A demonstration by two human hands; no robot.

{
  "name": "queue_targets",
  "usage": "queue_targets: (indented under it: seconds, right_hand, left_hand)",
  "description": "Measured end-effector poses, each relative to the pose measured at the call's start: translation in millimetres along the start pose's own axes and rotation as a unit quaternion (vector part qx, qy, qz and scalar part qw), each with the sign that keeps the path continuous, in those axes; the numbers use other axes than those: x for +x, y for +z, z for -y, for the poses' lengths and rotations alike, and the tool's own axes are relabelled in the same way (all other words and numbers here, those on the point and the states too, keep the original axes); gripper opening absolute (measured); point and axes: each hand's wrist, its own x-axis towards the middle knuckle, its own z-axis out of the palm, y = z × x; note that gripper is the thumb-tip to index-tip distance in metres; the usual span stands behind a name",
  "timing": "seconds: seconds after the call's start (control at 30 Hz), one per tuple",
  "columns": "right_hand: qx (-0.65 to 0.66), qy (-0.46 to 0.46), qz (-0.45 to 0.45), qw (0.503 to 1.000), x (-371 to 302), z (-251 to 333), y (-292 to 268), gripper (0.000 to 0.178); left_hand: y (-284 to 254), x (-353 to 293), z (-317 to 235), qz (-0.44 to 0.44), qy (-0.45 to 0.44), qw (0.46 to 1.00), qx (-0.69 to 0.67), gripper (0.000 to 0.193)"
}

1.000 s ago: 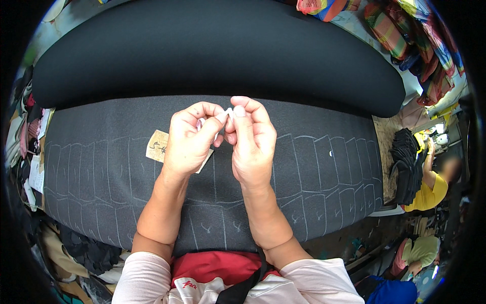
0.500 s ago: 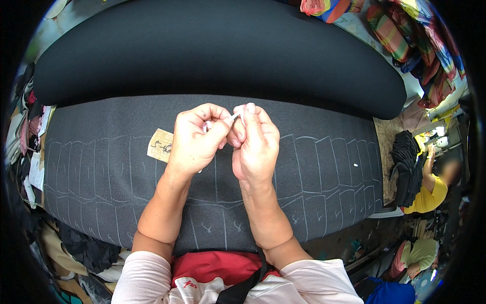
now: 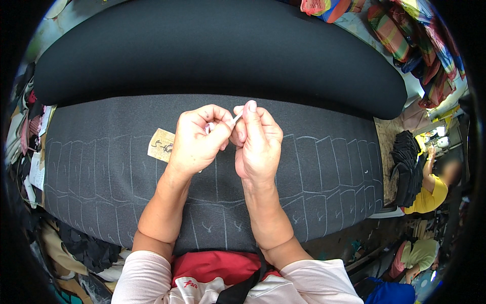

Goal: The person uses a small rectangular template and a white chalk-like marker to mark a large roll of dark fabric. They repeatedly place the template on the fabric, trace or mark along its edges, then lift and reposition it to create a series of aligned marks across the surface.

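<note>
Both my hands are raised over dark grey cloth (image 3: 126, 177) marked with white chalk outlines. My left hand (image 3: 197, 134) is closed in a pinch on a thin white strip (image 3: 237, 117); whether it is paper, tape or a slim stick I cannot tell. A pale bit also shows inside that hand's curled fingers. The strip's other end is at the thumb and fingertips of my right hand (image 3: 258, 139), which are pressed together. Partly behind my left wrist, a tan card pattern piece (image 3: 161, 145) with dark handwriting lies on the cloth.
A thick black fabric roll (image 3: 217, 45) spans the far side. A black stack of cut pieces (image 3: 405, 167) stands at the right end, near a person in yellow (image 3: 425, 195). Another person (image 3: 420, 256) is lower right. Fabric scraps (image 3: 86, 248) crowd the left. A small white bit (image 3: 366, 172) lies on the cloth.
My right hand has shifted slightly right, and the white strip looks straighter between my hands. The small white bit at the right of the cloth has moved rightward and nearer.
</note>
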Motion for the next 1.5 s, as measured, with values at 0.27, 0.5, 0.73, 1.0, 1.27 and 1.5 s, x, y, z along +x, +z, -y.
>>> queue_targets:
  seconds: [0.27, 0.5, 0.73, 1.0, 1.27, 1.5]
  right_hand:
    - [0.010, 0.026, 0.029, 0.999, -1, 5, 1, 0.019]
    - [0.015, 0.051, 0.027, 0.998, 1, 4, -2, 0.023]
    - [0.023, 0.050, -0.002, 0.998, 2, 5, -5, 0.027]
    - [0.023, 0.069, 0.003, 0.997, 4, 10, -8, 0.026]
    - [0.038, 0.064, -0.027, 0.997, 4, 11, -8, 0.028]
    - [0.021, 0.116, -0.035, 0.992, 1, 7, 4, 0.028]
  left_hand:
    - [-1, 0, -1, 0.013, -0.010, 1.000, -0.018, 0.007]
    - [-1, 0, -1, 0.015, -0.010, 1.000, -0.018, 0.009]
    - [-2, 0, -2, 0.025, -0.024, 0.999, -0.013, 0.009]
    - [-3, 1, -1, 0.031, -0.045, 0.995, -0.082, 0.009]
    - [-5, 1, -1, 0.039, -0.052, 0.994, -0.083, 0.010]
    - [7, 0, 6, -0.001, 0.138, 0.976, -0.168, 0.006]
